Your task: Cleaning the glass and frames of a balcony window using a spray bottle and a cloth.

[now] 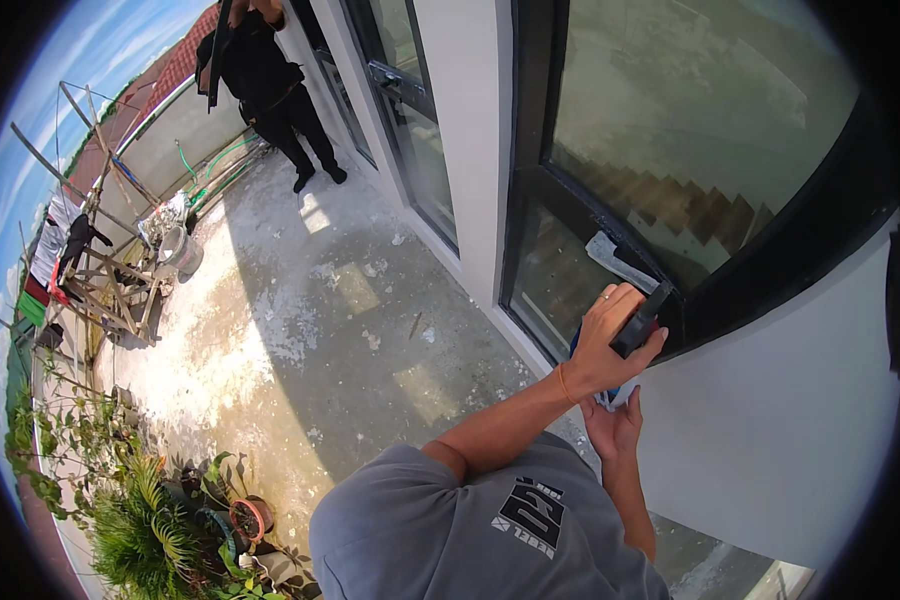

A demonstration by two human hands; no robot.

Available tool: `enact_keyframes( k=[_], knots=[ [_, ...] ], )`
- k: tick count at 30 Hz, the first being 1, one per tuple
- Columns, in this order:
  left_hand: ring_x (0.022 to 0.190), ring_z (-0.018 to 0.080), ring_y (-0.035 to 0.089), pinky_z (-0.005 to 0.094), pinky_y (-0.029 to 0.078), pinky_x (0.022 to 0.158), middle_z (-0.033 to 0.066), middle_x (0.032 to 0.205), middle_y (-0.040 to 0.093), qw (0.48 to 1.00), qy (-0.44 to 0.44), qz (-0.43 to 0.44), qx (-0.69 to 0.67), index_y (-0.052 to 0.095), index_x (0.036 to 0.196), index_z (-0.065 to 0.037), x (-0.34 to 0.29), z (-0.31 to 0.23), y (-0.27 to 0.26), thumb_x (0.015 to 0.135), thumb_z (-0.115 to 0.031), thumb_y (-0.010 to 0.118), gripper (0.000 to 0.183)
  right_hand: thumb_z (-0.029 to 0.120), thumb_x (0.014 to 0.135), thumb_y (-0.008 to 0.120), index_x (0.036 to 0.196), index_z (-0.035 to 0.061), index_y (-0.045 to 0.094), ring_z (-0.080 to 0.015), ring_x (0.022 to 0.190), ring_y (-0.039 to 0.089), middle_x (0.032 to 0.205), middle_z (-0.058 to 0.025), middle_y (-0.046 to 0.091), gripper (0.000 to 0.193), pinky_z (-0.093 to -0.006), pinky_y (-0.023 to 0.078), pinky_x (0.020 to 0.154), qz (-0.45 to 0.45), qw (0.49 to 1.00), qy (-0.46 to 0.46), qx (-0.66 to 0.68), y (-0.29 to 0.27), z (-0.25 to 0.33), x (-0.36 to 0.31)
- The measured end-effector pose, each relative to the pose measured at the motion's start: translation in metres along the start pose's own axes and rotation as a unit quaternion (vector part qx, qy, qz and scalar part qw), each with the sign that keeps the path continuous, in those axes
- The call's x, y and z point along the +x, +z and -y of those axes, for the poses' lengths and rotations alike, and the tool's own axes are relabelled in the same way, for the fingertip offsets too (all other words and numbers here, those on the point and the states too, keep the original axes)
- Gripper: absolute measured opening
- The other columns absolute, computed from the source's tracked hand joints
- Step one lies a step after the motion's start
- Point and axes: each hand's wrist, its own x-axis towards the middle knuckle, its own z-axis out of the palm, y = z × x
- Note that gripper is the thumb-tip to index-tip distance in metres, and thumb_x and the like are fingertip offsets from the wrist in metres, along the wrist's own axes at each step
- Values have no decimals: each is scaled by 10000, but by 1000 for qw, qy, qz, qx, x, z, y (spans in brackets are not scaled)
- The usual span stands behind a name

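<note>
My left hand [608,335], with a ring and a thin wristband, is closed around a black bar-shaped piece [638,322] in front of the black window frame [610,220]. Whether this piece is loose or fixed to the frame I cannot tell. Just below, my right hand [615,428] has its fingers curled at a white and blue item [620,396], mostly hidden by the left hand. A crumpled whitish strip [620,264] lies along the frame's crossbar, beyond my left fingers.
Another person [270,90] in black stands by the farther windows, holding a long dark object. Potted plants [250,518] stand at lower left. A wooden rack [110,285] and a bucket [180,250] are by the low wall. Concrete floor [370,350] runs alongside.
</note>
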Motion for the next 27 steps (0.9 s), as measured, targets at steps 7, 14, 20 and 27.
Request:
enact_keyframes(
  k=[7,14,20,27],
  knots=[
    [710,316,484,395,404,663,106,723,510,999,-3,-35,-17,561,763,-33,1,1,4,765,-37,730,169,503,1018,542,1534,86,361,-346,1434,402,1523,-134,458,687,-510,294,1222,11,1000,1,-11,-5,3,1],
    [711,151,511,314,413,671,2,740,574,965,-205,-55,-155,630,798,-44,0,7,-1,877,-141,747,171,388,880,785,1443,28,432,-327,1344,491,1382,-142,554,756,-488,396,1159,-21,991,-59,-120,4,7,-16],
    [784,61,534,260,443,711,-32,842,605,891,-359,-42,-276,671,963,-67,-12,25,-5,917,-217,753,177,152,836,796,1411,8,448,-329,1153,634,1248,-167,620,687,-603,494,1029,-106,912,-119,-378,-48,7,-29],
    [921,90,606,254,479,831,-6,999,647,860,-330,192,-338,641,1069,-70,-15,26,-12,862,-131,790,262,413,928,710,1501,41,369,-488,1239,582,1388,-217,569,764,-640,515,1002,21,989,61,-133,-36,35,-51]
  ],
)
